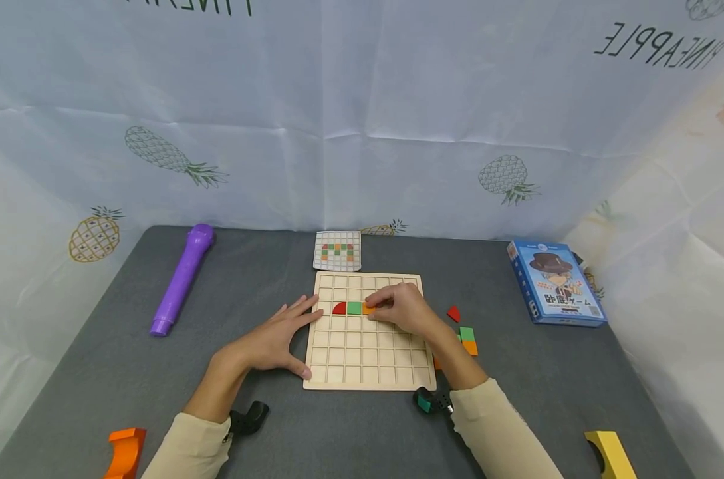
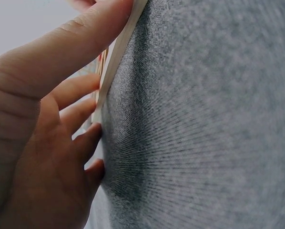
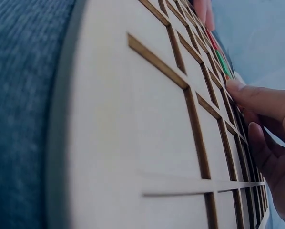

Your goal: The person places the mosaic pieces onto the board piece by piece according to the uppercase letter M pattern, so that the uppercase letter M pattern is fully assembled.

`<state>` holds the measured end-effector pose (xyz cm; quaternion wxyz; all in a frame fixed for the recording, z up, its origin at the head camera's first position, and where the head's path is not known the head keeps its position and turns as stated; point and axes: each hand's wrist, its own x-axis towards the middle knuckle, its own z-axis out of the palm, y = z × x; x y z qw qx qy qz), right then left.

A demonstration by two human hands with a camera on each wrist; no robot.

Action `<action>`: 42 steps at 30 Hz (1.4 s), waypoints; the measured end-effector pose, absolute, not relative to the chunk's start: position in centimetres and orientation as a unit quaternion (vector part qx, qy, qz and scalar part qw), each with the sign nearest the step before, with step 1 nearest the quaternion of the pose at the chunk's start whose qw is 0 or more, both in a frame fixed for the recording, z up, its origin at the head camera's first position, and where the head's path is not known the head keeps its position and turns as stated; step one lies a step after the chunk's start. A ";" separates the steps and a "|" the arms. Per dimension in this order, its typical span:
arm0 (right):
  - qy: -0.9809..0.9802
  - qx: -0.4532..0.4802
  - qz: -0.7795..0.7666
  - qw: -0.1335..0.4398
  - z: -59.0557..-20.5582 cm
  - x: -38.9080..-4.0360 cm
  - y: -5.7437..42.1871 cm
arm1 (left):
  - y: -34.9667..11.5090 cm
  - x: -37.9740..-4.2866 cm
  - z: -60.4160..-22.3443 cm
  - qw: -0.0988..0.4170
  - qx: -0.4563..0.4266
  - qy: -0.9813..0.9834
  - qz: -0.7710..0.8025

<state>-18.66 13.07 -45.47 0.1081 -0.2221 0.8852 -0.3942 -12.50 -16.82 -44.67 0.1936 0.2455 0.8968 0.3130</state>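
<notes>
A square wooden grid board (image 1: 370, 384) lies on the table. In one of its upper rows sit a red quarter-round tile (image 1: 340, 309) and a green square tile (image 1: 354, 308). Just right of the green one is an orange tile (image 1: 368, 309), pinched between the thumb and index finger of my right hand (image 1: 405, 308). My left hand (image 1: 276, 336) is spread along the board's left side, its thumb at the near left corner and its fingertips at the edge farther up. In the left wrist view, the thumb (image 2: 85, 40) presses the board's rim.
A pattern card (image 1: 338, 251) stands behind the board. Several loose tiles, including a red one (image 1: 454, 313) and a green one (image 1: 467, 333), lie to its right. Farther out are a purple microphone-shaped stick (image 1: 182, 279), a blue game box (image 1: 556, 283), an orange arch block (image 1: 125, 452) and a yellow one (image 1: 611, 454).
</notes>
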 end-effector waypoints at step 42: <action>0.858 -0.309 -0.380 0.153 -43.7 -19.2 16.7 | -16.8 -12.4 -44.6 0.194 0.248 0.895 0.315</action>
